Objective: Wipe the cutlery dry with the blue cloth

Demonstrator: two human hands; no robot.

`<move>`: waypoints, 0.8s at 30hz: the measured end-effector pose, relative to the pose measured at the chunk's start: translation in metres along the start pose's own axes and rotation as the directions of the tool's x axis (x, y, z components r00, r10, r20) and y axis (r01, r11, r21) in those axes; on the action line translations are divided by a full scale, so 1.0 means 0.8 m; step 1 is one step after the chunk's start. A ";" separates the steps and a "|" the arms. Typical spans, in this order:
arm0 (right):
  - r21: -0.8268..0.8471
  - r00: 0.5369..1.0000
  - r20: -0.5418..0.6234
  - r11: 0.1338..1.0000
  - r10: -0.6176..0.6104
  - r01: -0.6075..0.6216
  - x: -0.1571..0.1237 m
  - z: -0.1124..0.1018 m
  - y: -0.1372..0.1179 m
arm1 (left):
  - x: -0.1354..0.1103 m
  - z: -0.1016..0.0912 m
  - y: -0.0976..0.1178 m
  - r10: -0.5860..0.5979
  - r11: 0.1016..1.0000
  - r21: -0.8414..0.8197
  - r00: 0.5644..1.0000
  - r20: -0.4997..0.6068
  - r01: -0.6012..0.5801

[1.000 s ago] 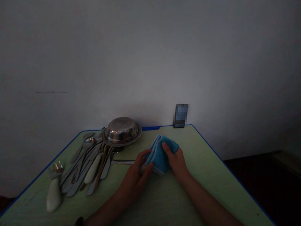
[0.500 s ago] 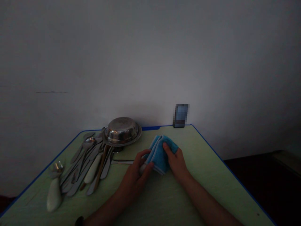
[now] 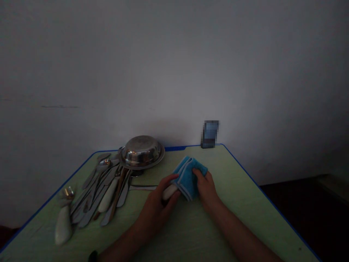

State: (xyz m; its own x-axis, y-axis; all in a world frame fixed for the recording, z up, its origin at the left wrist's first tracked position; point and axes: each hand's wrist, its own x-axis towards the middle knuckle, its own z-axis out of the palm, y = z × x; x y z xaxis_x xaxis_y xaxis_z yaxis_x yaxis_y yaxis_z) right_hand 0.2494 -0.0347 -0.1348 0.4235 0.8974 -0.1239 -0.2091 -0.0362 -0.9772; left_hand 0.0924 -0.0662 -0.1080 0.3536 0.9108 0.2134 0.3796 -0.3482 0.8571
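My left hand (image 3: 159,200) grips the pale handle of a utensil (image 3: 169,191) just above the green table (image 3: 191,233). The utensil's far end is wrapped inside a folded blue cloth (image 3: 187,174). My right hand (image 3: 206,187) is closed round that cloth from the right, thumb on top. Both hands meet at the table's middle.
A pile of several metal spoons and knives, some with white handles (image 3: 100,189), lies at the left. An upturned steel bowl (image 3: 141,151) rests at the back on the pile. A small dark object with a blurred face (image 3: 210,134) leans on the wall. The table's right edge drops to dark floor.
My left hand has drawn the pale handle further out of the cloth, so more of it shows. The right hand and cloth have shifted slightly.
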 end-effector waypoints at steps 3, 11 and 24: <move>-0.009 0.997 0.062 0.999 -0.037 0.037 0.003 -0.002 0.001 | 0.001 -0.003 0.001 0.010 0.997 0.077 1.000 0.012 -0.011; 0.000 0.992 0.102 0.997 -0.077 0.077 0.004 -0.004 -0.001 | -0.001 -0.001 0.000 -0.023 0.999 0.050 1.000 0.021 0.022; -0.129 0.988 0.104 0.984 -0.113 0.126 -0.002 -0.003 -0.012 | -0.001 -0.002 0.008 -0.099 0.994 0.056 0.995 0.003 0.099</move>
State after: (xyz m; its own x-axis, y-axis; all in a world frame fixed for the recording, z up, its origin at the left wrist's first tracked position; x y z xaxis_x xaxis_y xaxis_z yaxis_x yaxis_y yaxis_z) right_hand 0.2526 -0.0370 -0.1259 0.3508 0.9364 0.0061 -0.0383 0.0209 -0.9990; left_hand 0.0934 -0.0684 -0.1024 0.3171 0.9401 0.1255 0.4598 -0.2681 0.8466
